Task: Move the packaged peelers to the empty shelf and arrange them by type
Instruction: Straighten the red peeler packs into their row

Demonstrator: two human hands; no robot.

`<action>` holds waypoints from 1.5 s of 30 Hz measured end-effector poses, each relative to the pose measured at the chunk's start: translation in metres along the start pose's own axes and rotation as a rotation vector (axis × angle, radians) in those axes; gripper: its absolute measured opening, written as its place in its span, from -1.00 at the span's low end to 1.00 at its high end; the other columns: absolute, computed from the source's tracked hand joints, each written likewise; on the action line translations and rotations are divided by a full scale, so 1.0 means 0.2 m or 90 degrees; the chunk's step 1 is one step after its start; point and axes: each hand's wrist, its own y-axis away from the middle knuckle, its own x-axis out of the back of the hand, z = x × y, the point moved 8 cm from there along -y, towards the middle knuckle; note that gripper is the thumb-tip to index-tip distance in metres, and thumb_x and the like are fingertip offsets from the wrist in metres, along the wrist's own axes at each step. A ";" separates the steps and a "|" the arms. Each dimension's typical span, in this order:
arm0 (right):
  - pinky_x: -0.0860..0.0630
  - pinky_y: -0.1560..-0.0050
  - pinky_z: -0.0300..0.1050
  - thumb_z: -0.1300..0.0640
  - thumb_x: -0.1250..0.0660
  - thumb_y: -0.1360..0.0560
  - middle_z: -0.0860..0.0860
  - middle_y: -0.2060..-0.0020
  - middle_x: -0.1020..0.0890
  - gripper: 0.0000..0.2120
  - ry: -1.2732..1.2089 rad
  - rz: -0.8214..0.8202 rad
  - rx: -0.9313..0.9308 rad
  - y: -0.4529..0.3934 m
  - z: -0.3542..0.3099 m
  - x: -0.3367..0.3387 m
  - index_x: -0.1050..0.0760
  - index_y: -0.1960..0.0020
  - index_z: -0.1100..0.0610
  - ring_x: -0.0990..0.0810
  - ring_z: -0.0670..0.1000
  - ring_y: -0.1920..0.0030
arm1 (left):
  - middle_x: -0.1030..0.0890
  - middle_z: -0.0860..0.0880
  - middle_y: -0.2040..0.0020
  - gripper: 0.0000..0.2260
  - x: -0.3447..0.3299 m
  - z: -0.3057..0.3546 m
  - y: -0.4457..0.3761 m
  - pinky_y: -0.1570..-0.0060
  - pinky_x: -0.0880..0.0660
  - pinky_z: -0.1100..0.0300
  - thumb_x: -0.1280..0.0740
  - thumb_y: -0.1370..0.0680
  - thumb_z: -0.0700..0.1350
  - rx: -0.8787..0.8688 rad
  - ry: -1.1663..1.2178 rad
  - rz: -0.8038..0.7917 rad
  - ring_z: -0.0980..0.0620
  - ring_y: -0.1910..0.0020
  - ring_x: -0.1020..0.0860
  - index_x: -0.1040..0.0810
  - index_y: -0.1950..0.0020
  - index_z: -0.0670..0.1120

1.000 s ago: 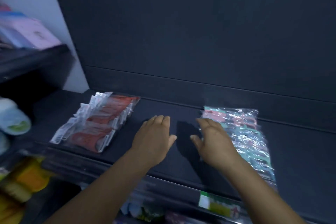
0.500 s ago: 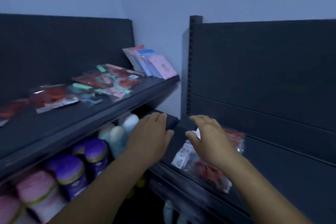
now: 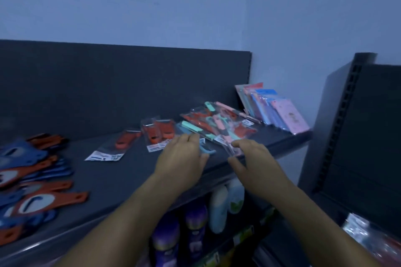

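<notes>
Several clear-bagged red and teal peelers [image 3: 217,123] remain on dark source shelf [image 3: 130,175]; left hand [image 3: 182,158] and right hand [image 3: 253,158], half-curled, reaching, grip unclear.

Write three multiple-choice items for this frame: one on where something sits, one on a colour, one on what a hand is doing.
1. Where does the stack of pink and blue flat packs stand?
A. At the far right end of the upper shelf, leaning against the back panel
B. On the floor
C. Among the bottles below

2. What colour is the packaged peeler lying alone left of the left hand?
A. Yellow
B. Red-orange
C. White

3. What is the right hand doing?
A. Hanging away from the shelf
B. Gripping a bottle
C. Fingers at the near edge of the mixed peeler pile

Answers:
1 A: the packs lean at the shelf's right end.
2 B: its body shows red-orange through clear wrap.
3 C: its fingertips meet a clear packet edge at the pile; whether it has closed on it is unclear.
</notes>
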 end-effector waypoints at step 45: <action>-0.42 0.33 -0.14 0.11 -0.33 -0.43 0.03 0.38 -0.51 -0.83 -0.109 -0.309 0.016 -0.71 -0.50 -0.63 -0.46 0.30 0.13 -0.50 0.02 0.34 | -0.55 -0.02 -0.17 -0.58 -0.13 -0.83 -0.24 -0.19 -0.43 0.10 -0.36 -0.44 0.04 0.448 0.123 -0.075 -0.12 -0.23 -0.44 -0.42 -0.26 -0.02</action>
